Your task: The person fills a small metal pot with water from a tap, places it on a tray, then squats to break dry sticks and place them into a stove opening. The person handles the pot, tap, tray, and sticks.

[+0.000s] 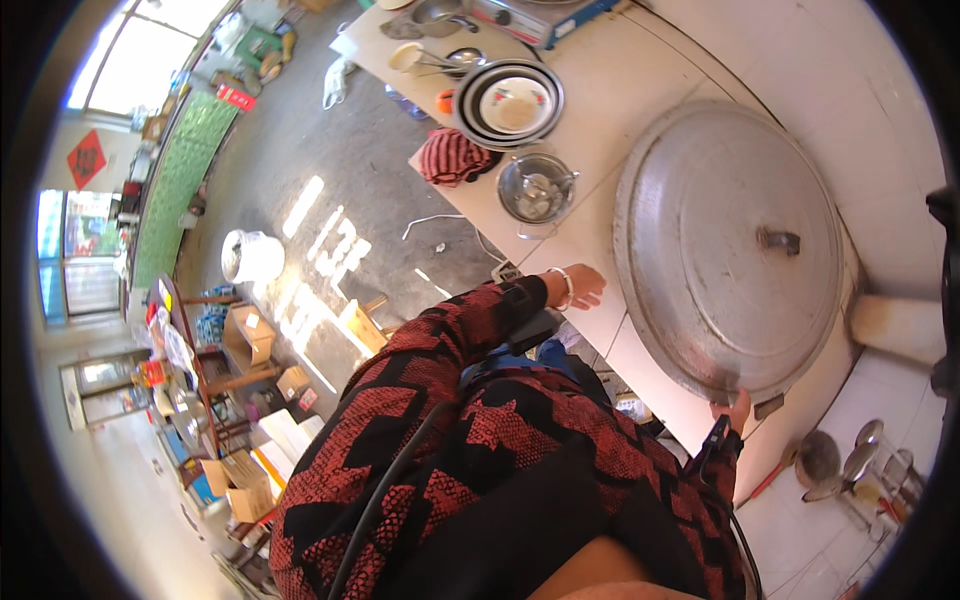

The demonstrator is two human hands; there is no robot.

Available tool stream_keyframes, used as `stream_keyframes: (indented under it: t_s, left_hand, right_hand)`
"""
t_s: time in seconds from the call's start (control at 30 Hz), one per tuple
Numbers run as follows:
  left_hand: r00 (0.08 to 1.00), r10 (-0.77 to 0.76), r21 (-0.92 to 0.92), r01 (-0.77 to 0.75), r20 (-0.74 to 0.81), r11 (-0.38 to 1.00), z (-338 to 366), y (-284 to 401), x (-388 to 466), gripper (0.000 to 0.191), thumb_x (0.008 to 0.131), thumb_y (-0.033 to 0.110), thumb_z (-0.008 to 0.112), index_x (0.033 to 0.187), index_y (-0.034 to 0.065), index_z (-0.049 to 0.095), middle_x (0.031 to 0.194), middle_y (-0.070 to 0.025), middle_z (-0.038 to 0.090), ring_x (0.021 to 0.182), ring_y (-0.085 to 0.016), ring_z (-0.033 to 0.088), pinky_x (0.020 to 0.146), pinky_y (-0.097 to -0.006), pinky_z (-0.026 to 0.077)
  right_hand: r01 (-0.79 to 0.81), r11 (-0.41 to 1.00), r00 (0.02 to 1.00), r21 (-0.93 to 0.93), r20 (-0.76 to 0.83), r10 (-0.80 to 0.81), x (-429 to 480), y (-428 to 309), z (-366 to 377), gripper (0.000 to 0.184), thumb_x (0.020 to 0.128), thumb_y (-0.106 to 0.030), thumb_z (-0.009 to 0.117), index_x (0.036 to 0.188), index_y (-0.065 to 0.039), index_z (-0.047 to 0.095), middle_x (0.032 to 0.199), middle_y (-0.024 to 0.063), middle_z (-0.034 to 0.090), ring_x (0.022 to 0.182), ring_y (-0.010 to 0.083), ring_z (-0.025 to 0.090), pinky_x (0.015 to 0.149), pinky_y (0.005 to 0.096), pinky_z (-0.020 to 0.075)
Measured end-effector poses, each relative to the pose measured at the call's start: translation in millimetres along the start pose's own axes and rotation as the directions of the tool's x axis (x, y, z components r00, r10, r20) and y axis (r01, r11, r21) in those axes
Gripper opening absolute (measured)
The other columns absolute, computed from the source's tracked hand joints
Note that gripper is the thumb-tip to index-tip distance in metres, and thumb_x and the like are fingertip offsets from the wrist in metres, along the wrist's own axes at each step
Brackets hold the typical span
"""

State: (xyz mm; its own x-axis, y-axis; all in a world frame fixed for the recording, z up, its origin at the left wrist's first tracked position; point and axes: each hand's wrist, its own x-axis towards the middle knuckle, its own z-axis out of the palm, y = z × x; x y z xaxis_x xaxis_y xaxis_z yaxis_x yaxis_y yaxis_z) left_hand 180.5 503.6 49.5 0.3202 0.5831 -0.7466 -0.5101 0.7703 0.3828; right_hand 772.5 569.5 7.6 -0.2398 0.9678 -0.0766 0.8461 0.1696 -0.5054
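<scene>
A large, dull metal lid [727, 247] with a dark loop handle covers a wide round vessel set in the tiled counter. My right hand [731, 412] is at the lid's near rim, thumb up against the edge; its other fingers are partly hidden. Beside it a dark handle [769, 407] sticks out below the rim. My left hand [583, 287], with a pale bangle at the wrist, is held over the counter's front edge, empty, fingers loosely spread, left of the lid. Beyond it stands a metal pot [536, 189] with shiny metal items inside.
Nested metal bowls with a floral enamel bowl [516, 105], a striped red cloth [452, 156], a saucepan [439, 16] and a gas stove [536, 19] stand farther along the counter [600, 90]. Ladles [860, 459] hang at the right. A white bucket [253, 256] and a wooden stool [360, 328] are on the floor.
</scene>
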Motion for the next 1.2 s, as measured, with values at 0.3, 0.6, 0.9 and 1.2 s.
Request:
stream_keyframes:
  t_s: [0.3,0.6,0.9,1.2]
  left_hand:
    - [0.976,0.182,0.933,-0.173,0.119,0.317,-242.4,-63.5,-142.3,0.035,0.098,0.031,0.051,0.127,0.0127,0.057,0.125,-0.0067,0.065,0.106,-0.024,0.066,0.081,-0.0406,0.056]
    - [0.972,-0.129,0.961,-0.161,0.194,0.226,-389.3,-64.6,-250.5,0.049,0.101,0.039,0.045,0.14,0.0103,0.048,0.13,-0.0113,0.061,0.121,-0.023,0.057,0.093,-0.0389,0.05]
    - [0.712,-0.642,0.958,0.232,-0.284,-0.166,-375.3,19.0,-279.3,0.043,0.097,0.049,0.052,0.109,0.0094,0.064,0.068,0.0031,0.052,0.051,-0.013,0.045,0.048,-0.0285,0.035]
    - [0.657,-0.689,0.921,0.021,-0.305,-0.388,-301.5,12.1,-243.4,0.02,0.093,0.036,0.066,0.088,0.0198,0.055,0.077,0.0104,0.051,0.066,-0.005,0.05,0.058,-0.0234,0.043]
  right_hand:
    - [-0.579,0.562,0.767,0.59,0.162,0.621,-34.9,-98.1,6.4,0.076,0.067,-0.016,0.077,0.134,0.002,0.044,0.126,0.0147,0.047,0.084,0.021,0.06,0.072,0.0354,0.0504]
    - [-0.36,-0.408,0.737,0.839,0.524,0.427,-211.6,-327.0,94.9,0.045,0.104,-0.03,0.039,0.143,-0.008,0.035,0.14,0.017,0.048,0.129,0.0311,0.047,0.107,0.0501,0.0392]
    - [-0.492,-0.614,0.379,0.618,0.786,0.487,-402.5,-625.4,243.0,0.023,0.089,-0.017,0.064,0.111,-0.008,0.062,0.095,0.0049,0.067,0.089,0.0191,0.065,0.08,0.036,0.0516]
    - [-0.247,-0.748,0.204,0.615,0.788,0.581,-531.2,-761.5,366.5,0.016,0.086,-0.011,0.072,0.101,-0.009,0.07,0.084,0.0012,0.068,0.07,0.015,0.062,0.064,0.0323,0.0525]
